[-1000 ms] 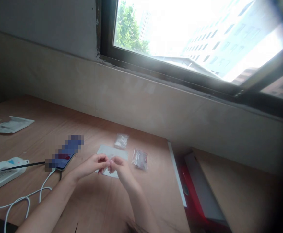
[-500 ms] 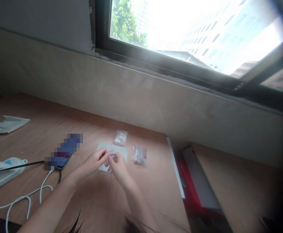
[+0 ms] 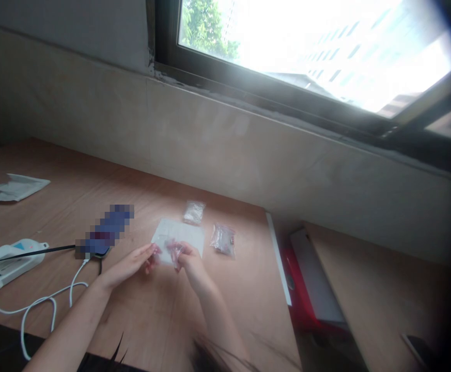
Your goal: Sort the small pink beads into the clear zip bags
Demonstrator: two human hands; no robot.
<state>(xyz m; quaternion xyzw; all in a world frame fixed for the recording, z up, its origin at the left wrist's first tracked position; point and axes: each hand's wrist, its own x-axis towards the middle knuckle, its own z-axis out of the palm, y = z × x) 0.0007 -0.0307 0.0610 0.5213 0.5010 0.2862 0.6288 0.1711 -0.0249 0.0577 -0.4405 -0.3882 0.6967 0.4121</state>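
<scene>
Surface: plywood desk (image 3: pixel 148 315), clock centred on your hands.
9 o'clock: white power strip (image 3: pixel 4 266), white cable (image 3: pixel 50 305) looping in front of it.
10 o'clock: paper packet (image 3: pixel 14 188), farther off; phone (image 3: pixel 100 247), screen pixelated, just beside your left hand.
Left hand (image 3: pixel 126 266): half open, fingers loosely extended; cannot tell if it holds anything.
Right hand (image 3: pixel 188 261): fingers curled, pinching a small clear piece (image 3: pixel 171 249), blurred, above a white sheet (image 3: pixel 179 237).
12–2 o'clock: two small plastic bags (image 3: pixel 194 212) (image 3: pixel 222 239), apart.
3 o'clock: red folder (image 3: pixel 297 281), below desk level.
Room: window (image 3: pixel 306 46) at 1 o'clock, above a concrete sill (image 3: pixel 248 139).
</scene>
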